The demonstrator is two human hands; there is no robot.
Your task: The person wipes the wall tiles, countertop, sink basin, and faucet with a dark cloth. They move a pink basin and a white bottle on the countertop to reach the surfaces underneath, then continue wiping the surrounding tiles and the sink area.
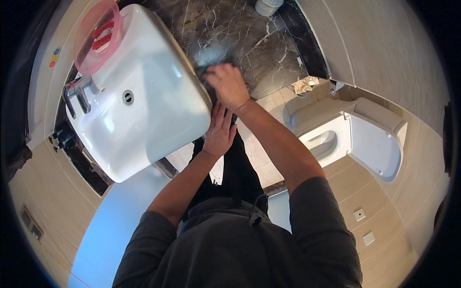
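Observation:
My left hand (220,133) rests with its fingers stretched out at the near edge of the dark marble countertop (225,24), beside the white sink's rounded corner. Just beyond it, my right hand (228,87) is over the counter with its fingers curled down and slightly blurred. Whatever those fingers hold, if anything, is hidden. A pale bluish smear shows on the marble past them; I cannot tell if it is a reflection. The white sink (149,96) fills the space to the left, with a chrome faucet (77,98) at its far left side.
A pink basin (89,60) holding a red-and-white brush-like item (102,36) sits on the sink's upper left corner. A whitish tub (268,6) stands at the counter's back. To the right is a toilet (319,144) with its lid raised. Crumpled brown paper (305,85) lies near the counter's end.

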